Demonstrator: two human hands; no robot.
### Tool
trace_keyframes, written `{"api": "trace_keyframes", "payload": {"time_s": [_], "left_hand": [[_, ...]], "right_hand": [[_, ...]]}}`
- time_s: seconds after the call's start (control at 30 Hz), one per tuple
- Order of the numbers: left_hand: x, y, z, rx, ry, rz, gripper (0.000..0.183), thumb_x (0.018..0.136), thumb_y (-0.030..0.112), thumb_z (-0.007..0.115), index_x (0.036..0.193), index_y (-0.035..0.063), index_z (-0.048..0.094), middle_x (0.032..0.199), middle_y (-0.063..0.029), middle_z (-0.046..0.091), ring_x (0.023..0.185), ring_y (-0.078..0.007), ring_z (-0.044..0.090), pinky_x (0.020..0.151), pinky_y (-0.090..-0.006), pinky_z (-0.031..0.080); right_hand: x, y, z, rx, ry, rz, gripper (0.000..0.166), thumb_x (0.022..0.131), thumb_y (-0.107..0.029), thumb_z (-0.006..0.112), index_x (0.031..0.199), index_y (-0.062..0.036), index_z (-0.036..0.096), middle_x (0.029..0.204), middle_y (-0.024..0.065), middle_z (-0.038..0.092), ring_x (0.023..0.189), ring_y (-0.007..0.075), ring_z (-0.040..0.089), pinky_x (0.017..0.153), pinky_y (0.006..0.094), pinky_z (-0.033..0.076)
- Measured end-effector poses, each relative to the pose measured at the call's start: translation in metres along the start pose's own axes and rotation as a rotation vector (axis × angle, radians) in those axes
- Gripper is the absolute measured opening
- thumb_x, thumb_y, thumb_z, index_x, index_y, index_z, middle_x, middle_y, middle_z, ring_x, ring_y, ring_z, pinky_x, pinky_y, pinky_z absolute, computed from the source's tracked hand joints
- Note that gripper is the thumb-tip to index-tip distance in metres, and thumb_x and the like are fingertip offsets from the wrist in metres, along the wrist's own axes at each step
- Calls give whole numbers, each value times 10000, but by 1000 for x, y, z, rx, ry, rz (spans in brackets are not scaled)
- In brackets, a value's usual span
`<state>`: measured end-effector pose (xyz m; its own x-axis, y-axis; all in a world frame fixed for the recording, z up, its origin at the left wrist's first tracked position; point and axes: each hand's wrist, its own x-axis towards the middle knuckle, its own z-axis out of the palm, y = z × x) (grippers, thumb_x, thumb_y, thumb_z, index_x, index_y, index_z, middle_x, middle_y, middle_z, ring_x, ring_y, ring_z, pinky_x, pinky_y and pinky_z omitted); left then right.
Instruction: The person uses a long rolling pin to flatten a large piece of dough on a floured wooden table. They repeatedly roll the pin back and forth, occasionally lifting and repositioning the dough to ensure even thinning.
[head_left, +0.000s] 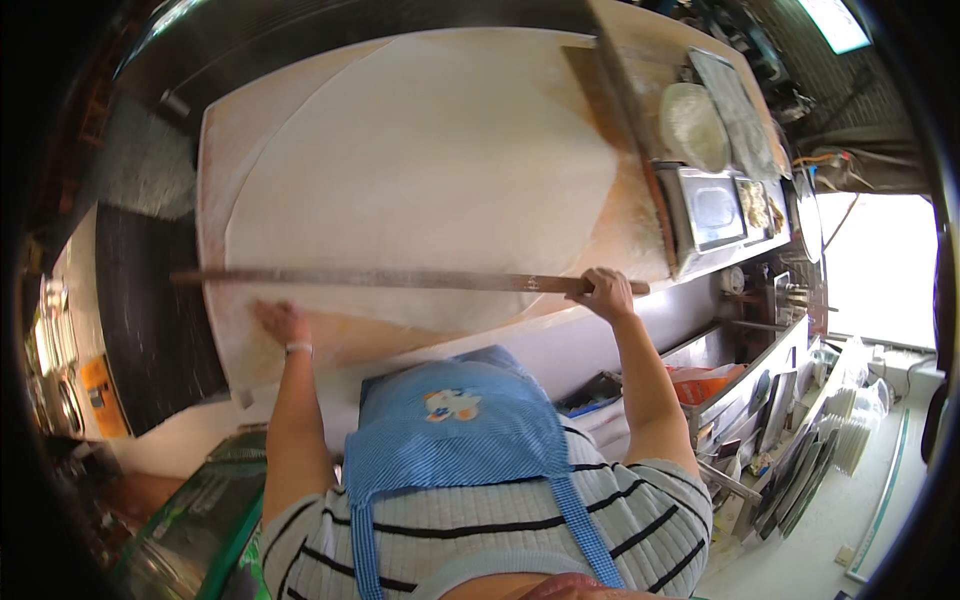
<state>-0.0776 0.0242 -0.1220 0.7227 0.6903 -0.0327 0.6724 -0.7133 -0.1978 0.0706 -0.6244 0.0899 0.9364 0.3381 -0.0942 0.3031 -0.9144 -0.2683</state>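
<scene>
A very large, thin sheet of dough (427, 150) covers most of the floured wooden board (622, 217) before me. Across its near part lies a long wooden rolling pin (405, 280), whose left end sticks out past the board's edge. My right hand (606, 294) grips the pin close to its right end. Below the pin on the left, my left hand (283, 321) is off the wood, over the floured near-left part of the board. It holds nothing, its fingers are stretched out and slightly blurred; I cannot tell whether it touches the surface.
On the right stand a pale basin (694, 127), a metal tray (711, 208) and a tray of food pieces (754, 204). A raised wooden edge (651, 176) divides them from the dough. A dark counter (154, 315) lies left; a rack with trays (799, 465) stands lower right.
</scene>
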Motion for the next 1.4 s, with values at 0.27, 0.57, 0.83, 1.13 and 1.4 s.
{"api": "trace_keyframes", "payload": {"time_s": [0.27,0.57,0.83,1.13,1.4], "left_hand": [[-69,132,-109,-582,256,205,743,947,244,578,1531,-15,198,1596,-239,205,1480,-408,188,1200,-531,157],[-121,210,-147,-510,71,540,587,895,220,638,1407,34,420,1466,-197,412,1407,-384,325,1155,-570,206],[-160,156,-136,-637,155,513,595,779,216,745,1307,91,502,1295,-150,469,1263,-357,431,1114,-613,233],[-93,57,-75,-571,365,-554,569,1006,399,373,1441,33,394,1563,-237,276,1436,-432,259,1117,-626,217],[-95,49,-85,-580,393,-397,557,1010,382,311,1419,22,428,1567,-246,266,1383,-455,337,1128,-555,270]], "right_hand": [[132,121,-166,-192,920,-55,240,893,-172,648,1099,-49,646,1179,194,619,1129,400,552,979,488,431],[211,329,-169,-54,244,18,275,917,-307,593,1031,-80,696,945,230,686,845,432,665,757,517,514],[233,250,-156,642,577,351,354,808,-66,687,1144,43,673,1001,89,705,819,207,665,714,334,527],[215,104,68,240,292,-65,462,888,-105,571,1339,-14,536,1387,226,521,1327,407,445,1106,437,361],[228,-52,170,-406,-129,-153,761,959,-534,475,1392,90,431,1510,282,362,1441,428,266,1214,515,163]]}}
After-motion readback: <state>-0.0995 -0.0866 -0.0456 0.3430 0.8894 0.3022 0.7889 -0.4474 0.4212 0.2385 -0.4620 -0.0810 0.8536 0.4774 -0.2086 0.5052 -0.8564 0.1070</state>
